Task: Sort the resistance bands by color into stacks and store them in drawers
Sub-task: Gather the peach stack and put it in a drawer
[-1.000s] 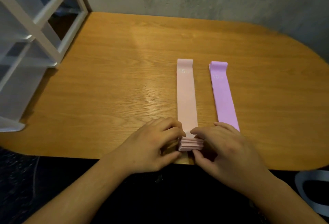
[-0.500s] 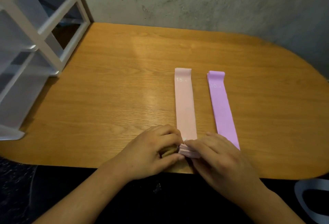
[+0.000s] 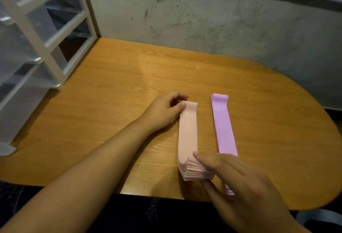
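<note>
The pink stack (image 3: 187, 140) lies on the table (image 3: 111, 112), running 12 to 6. The left hand (image 3: 162, 112) pinches its 12 o'clock end and the right hand (image 3: 240, 186) pinches its 6 o'clock end. The purple stack (image 3: 224, 131) lies just beside it at 3 o'clock. The drawers (image 3: 27, 47) stand at 10 o'clock.

Two printed marks can be read, both white and both at the far ends of the bands, toward the desk's (image 3: 111, 92) back edge. The top band of the pink stack (image 3: 187, 134) shows a "5" followed by tiny letters too small to read; the left hand's (image 3: 162, 114) thumb rests just left of that digit. The top band of the purple stack (image 3: 223, 127) shows "10", again with unreadable small letters after it.
</note>
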